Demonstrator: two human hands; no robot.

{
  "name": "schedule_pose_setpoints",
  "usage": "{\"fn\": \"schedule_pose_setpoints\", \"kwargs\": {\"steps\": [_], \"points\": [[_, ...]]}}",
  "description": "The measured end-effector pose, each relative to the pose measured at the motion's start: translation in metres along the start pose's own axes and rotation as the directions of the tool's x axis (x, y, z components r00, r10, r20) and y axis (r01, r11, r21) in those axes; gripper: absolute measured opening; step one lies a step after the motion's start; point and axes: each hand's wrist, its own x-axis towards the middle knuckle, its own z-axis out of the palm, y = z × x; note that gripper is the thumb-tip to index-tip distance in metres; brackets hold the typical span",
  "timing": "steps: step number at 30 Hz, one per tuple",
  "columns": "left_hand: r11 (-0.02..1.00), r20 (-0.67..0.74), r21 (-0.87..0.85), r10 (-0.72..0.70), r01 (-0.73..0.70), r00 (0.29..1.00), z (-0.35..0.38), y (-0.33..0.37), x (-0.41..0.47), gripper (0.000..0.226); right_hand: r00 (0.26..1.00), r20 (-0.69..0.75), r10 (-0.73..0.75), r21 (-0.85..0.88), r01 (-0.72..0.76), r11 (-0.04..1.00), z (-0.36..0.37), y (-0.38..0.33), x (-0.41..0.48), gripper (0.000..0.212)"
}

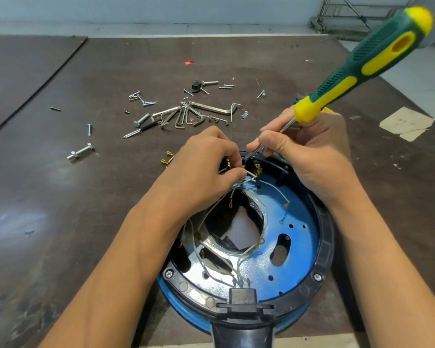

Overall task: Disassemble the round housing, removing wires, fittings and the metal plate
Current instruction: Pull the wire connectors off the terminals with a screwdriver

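- I am working at the far edge of the round housing (323, 249), which is lying open side up on the dark table (60, 197) right in front of me, between my forearms.
- My left hand (204, 169) is reaching over the housing's far left rim, thumb and fingertips pinching a white wire (249, 173) just beside the brass terminals at the rim.
- My right hand (309, 156) is hovering over the far right rim, fingers curled round the bare metal shaft of the screwdriver (362, 64), close to its tip.
- The screwdriver's tip is pointing down into the terminal area just beside my left fingertips, while its green and yellow handle is sticking up and away to the right.
- My two hands are nearly meeting above the same spot, fingertips close together.
- Inside the black rim the blue metal plate (299, 237) is sitting in place, with a large opening in its middle.
- Loose white wires (246, 252) are trailing across the plate from the far terminals to the black connector block (241, 296) at the near rim.
- Beyond my hands a bunch of hex keys (186, 114) is lying among scattered screws, with a large bolt (80, 152) off to the left.
- Two small brass connectors (166, 158) are lying on the table just left of my left hand.
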Motion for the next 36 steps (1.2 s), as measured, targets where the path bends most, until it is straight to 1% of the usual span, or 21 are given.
{"fn": "schedule_pose_setpoints", "kwargs": {"steps": [3,6,10,16,19,22,27,36], "points": [[1.0,0.008,0.006,0.007,-0.007,1.0,0.0009,0.0,0.0005,0.008,1.0,0.0,0.018,-0.045,-0.018,0.999,0.002,-0.0013,0.003,0.012],[1.0,0.009,0.011,0.009,-0.009,1.0,0.002,-0.0006,0.001,0.009,0.994,-0.037,0.102,-0.022,-0.103,0.994,0.0021,-0.001,0.0051,0.009],[1.0,0.009,0.018,0.017,-0.018,1.0,0.0018,-0.0015,0.001,0.009,0.986,-0.066,0.155,-0.014,-0.157,0.988,0.0027,-0.0012,0.0076,0.011],[1.0,0.005,0.023,0.018,-0.018,1.0,0.0028,-0.0019,0.0012,0.009,0.946,-0.099,0.31,0.079,-0.303,0.95,0.0022,-0.0031,0.0088,0.014],[1.0,0.017,0.016,0.014,-0.014,1.0,0.0012,-0.0006,0.0008,0.012,0.932,-0.101,0.348,0.065,-0.343,0.937,0.0041,-0.0041,0.0086,0.014],[1.0,0.012,0.009,0.01,-0.011,1.0,-0.0002,-0.0001,0.0006,0.011,0.933,-0.112,0.341,0.075,-0.334,0.939,0.0068,-0.0048,0.0073,0.014],[1.0,0.001,-0.012,-0.001,0.001,1.0,-0.0018,0.0003,0.0006,0.011,0.941,-0.128,0.314,0.186,-0.289,0.939,0.0034,-0.0059,0.0044,0.01],[1.0,0.007,-0.024,-0.013,0.013,1.0,-0.0017,0.0011,-0.0004,0.009,0.972,-0.076,0.221,0.125,-0.211,0.969,0.0003,-0.0038,0.0036,0.01]]}}
